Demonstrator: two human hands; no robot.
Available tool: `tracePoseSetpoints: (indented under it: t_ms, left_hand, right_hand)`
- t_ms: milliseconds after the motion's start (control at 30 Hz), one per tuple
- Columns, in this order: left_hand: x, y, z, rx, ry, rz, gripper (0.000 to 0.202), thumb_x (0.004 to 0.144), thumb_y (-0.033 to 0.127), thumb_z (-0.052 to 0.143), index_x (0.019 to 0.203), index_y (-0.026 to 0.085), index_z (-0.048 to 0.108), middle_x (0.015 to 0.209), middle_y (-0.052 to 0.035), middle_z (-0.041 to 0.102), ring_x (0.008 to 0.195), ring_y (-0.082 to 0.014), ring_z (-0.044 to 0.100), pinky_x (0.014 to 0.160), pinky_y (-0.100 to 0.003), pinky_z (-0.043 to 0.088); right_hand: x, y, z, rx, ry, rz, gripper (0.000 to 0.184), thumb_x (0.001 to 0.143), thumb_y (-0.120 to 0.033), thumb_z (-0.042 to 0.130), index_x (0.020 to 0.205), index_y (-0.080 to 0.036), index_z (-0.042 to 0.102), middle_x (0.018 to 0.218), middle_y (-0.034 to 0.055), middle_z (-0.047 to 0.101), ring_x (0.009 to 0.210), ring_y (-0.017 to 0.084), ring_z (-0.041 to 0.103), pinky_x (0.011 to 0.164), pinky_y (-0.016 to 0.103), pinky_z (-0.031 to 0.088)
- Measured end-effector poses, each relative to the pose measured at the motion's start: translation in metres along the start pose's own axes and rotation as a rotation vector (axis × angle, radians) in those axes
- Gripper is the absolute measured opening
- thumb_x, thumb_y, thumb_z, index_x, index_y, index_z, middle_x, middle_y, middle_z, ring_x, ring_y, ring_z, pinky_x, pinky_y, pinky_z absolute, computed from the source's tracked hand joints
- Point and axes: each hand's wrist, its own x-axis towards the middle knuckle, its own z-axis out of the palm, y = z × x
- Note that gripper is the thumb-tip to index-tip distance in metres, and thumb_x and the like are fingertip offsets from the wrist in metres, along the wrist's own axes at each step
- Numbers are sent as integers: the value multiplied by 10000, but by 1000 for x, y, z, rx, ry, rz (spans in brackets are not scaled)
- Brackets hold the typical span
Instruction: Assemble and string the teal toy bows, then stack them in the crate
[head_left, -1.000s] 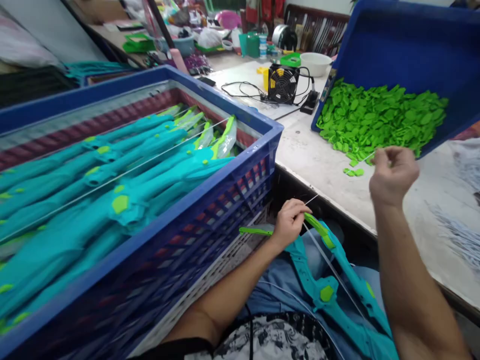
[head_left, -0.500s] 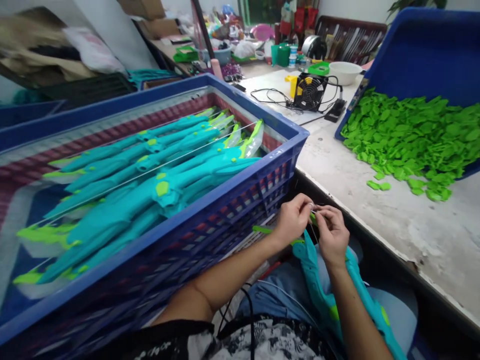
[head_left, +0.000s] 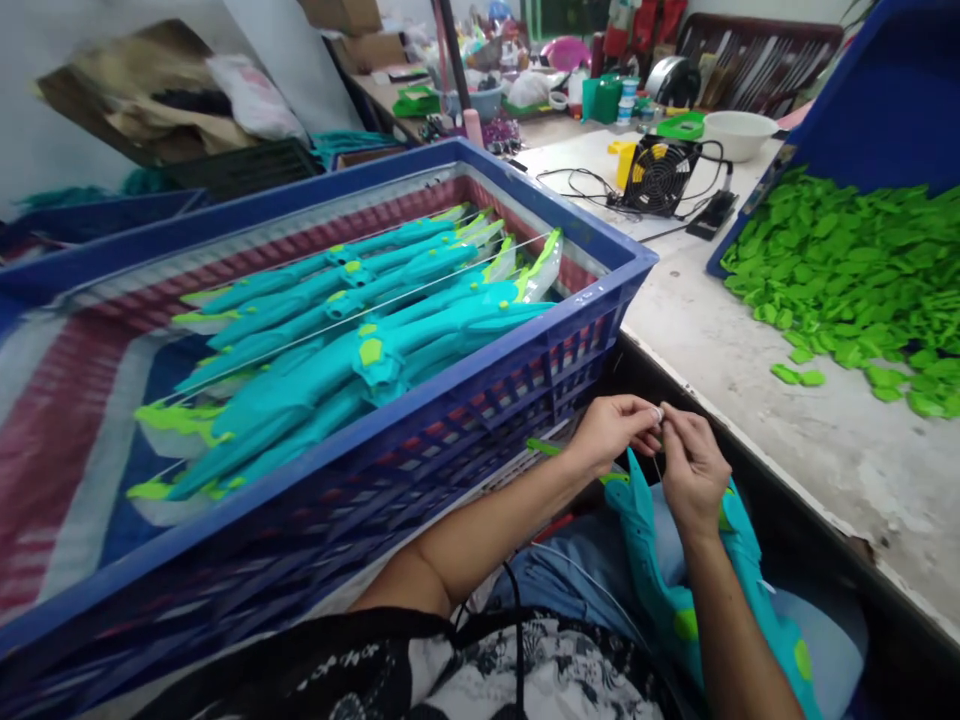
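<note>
Below the counter's near edge, the left hand (head_left: 615, 428) and right hand (head_left: 691, 465) pinch a thin clear string (head_left: 658, 462), grips narrow, at the tip of a teal-and-green plastic toy bow (head_left: 660, 570) on the lap. Keeping the string taut should help the knot seat.

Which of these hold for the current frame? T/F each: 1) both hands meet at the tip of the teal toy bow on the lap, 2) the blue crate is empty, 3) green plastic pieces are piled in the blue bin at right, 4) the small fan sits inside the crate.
1. Left hand and right hand meet at the tip of the teal toy bow on the lap: true.
2. The blue crate is empty: false; it holds stacked teal bows.
3. Green plastic pieces are piled in the blue bin: true.
4. The small fan sits inside the crate: false; it stands on the table.
</note>
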Motion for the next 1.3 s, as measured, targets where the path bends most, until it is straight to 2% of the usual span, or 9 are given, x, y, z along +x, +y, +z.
tracePoseSetpoints:
  t_ms: [67, 133, 267, 400, 533, 733, 900, 1133, 1300]
  left_hand:
    - [1, -1, 3, -15, 71, 0, 83, 679, 149, 643, 617, 134, 589, 526, 8, 604, 450, -93, 566, 438, -180, 446]
    - [2, 0, 6, -19, 99, -2, 106, 644, 139, 628, 561, 139, 562, 496, 17, 583, 458, -92, 557, 453, -180, 452]
    - [5, 1, 6, -1, -4, 9, 83, 591, 200, 653, 573, 124, 627, 559, -6, 631, 558, -122, 610, 547, -222, 518]
    - [8, -4, 1, 150, -131, 87, 138, 597, 236, 700, 668, 119, 686, 653, -22, 680, 642, -137, 643, 662, -264, 551]
    - [10, -13, -3, 311, -119, 181, 164, 645, 252, 675, 733, 116, 706, 700, -25, 682, 632, -128, 624, 651, -263, 543]
    - [12, -21, -4, 539, -45, 340, 209, 687, 305, 666, 776, 123, 718, 687, -16, 649, 586, -110, 554, 540, -215, 438]
    - [13, -24, -8, 666, 3, 406, 212, 716, 343, 670, 688, 133, 691, 633, -9, 611, 607, -118, 536, 559, -225, 400]
    - [12, -16, -18, 763, -227, 313, 209, 762, 315, 612, 784, 172, 763, 764, -30, 713, 716, -160, 620, 661, -245, 467]
    - [9, -17, -19, 895, -225, 327, 244, 782, 288, 549, 769, 147, 748, 698, -28, 711, 652, -159, 615, 610, -237, 446]
  right_hand:
    - [0, -1, -2, -25, -21, -39, 277, 919, -227, 549, 1173, -271, 650, 949, 43, 656, 860, 177, 640, 775, 372, 556]
    - [1, -2, -4, -89, -5, -141, 211, 907, -216, 569, 1081, -254, 682, 924, 47, 656, 852, 178, 642, 774, 355, 558]
    - [9, 0, -12, -225, -1, -263, 178, 927, -200, 526, 945, -217, 702, 898, 51, 675, 836, 164, 652, 766, 315, 556]
    - [16, 0, -24, -310, -105, -225, 186, 929, -226, 509, 900, -210, 692, 876, 62, 691, 828, 177, 660, 769, 320, 550]
    - [20, -1, -30, -355, -228, -176, 202, 912, -230, 489, 828, -199, 669, 842, 72, 692, 804, 183, 653, 762, 319, 535]
    - [15, 5, -28, -172, -121, -22, 144, 846, -230, 540, 766, -195, 654, 783, 35, 686, 748, 161, 647, 723, 291, 525]
    - [7, 16, -29, 1, -86, 97, 133, 822, -245, 587, 751, -183, 682, 780, 30, 694, 738, 155, 653, 713, 286, 534]
    - [-2, 17, -33, -65, -136, -27, 188, 876, -258, 544, 780, -195, 692, 835, 50, 703, 780, 159, 658, 740, 305, 539]
    - [-8, 18, -31, -207, -207, -135, 217, 915, -245, 496, 837, -199, 693, 887, 71, 701, 828, 161, 657, 762, 301, 541]
